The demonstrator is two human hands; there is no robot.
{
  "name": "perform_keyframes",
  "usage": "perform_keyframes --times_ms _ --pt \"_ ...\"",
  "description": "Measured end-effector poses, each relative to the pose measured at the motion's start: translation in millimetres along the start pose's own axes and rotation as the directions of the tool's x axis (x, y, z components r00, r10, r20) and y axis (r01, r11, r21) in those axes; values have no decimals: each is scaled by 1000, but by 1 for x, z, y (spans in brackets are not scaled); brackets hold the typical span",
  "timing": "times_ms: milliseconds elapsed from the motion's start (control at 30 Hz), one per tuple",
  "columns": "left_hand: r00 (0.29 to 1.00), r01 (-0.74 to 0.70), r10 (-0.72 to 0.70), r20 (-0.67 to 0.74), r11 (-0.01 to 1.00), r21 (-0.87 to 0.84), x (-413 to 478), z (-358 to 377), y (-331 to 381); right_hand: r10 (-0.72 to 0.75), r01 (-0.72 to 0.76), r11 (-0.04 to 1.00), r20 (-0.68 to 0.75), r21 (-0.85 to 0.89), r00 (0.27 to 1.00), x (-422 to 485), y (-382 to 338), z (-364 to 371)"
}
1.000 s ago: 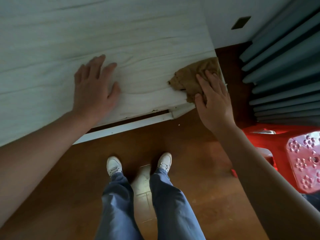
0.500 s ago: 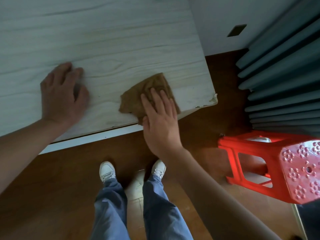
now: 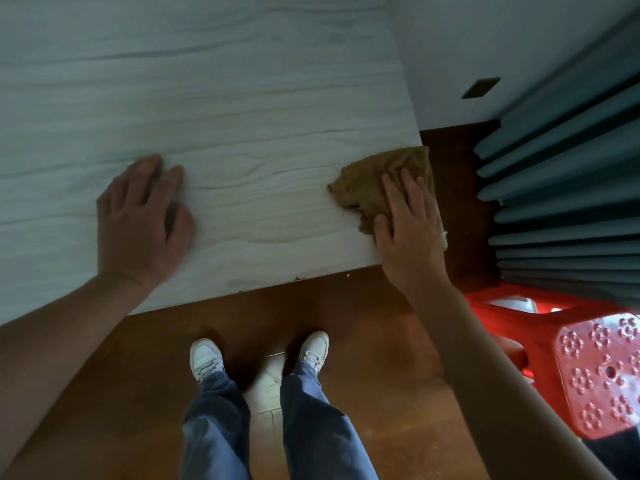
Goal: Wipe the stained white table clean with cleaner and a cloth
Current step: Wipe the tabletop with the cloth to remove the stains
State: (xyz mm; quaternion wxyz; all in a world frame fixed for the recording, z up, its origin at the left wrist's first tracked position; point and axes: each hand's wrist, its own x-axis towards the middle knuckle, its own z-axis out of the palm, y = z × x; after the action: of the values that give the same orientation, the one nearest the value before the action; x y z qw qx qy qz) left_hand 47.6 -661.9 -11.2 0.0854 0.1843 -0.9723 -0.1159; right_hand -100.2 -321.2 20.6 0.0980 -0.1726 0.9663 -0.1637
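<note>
The white wood-grain table [image 3: 242, 109] fills the upper left of the head view. A crumpled brown cloth [image 3: 363, 185] lies at the table's near right corner, reaching its right edge. My right hand [image 3: 407, 223] presses flat on the cloth, fingers spread over its near part. My left hand [image 3: 138, 220] rests palm down on the bare tabletop to the left, holding nothing. No cleaner bottle is in view.
A red plastic stool [image 3: 588, 368] stands on the brown floor at the right, close to my right forearm. Grey-blue pleated curtains [image 3: 571, 168] hang beyond the table's right edge. My legs and white shoes [image 3: 311, 348] stand just before the table's chipped front edge.
My right hand slid the cloth from the table's right corner to the middle of the front edge, then back to the right corner. My left hand stayed flat on the table.
</note>
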Motion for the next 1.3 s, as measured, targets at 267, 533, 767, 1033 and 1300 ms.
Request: perform_keyframes --times_ms 267,533,767,1033,1300 --pt "1000 -6 5 21 1000 29 0 -6 6 -18 20 998 33 -52 999 111 -13 -12" --pt "997 15 -18 74 999 40 2 -8 5 -21 22 995 12 -97 1000 219 -56 -7" --pt "998 5 -7 69 999 38 3 -11 8 -70 71 991 9 -118 998 305 -96 -4" --pt "999 -10 8 43 999 44 3 -8 6 -61 58 985 -13 -166 998 347 -144 9" --pt "999 -3 1 54 999 33 5 -11 8 -353 364 922 103 -131 930 268 -181 34"
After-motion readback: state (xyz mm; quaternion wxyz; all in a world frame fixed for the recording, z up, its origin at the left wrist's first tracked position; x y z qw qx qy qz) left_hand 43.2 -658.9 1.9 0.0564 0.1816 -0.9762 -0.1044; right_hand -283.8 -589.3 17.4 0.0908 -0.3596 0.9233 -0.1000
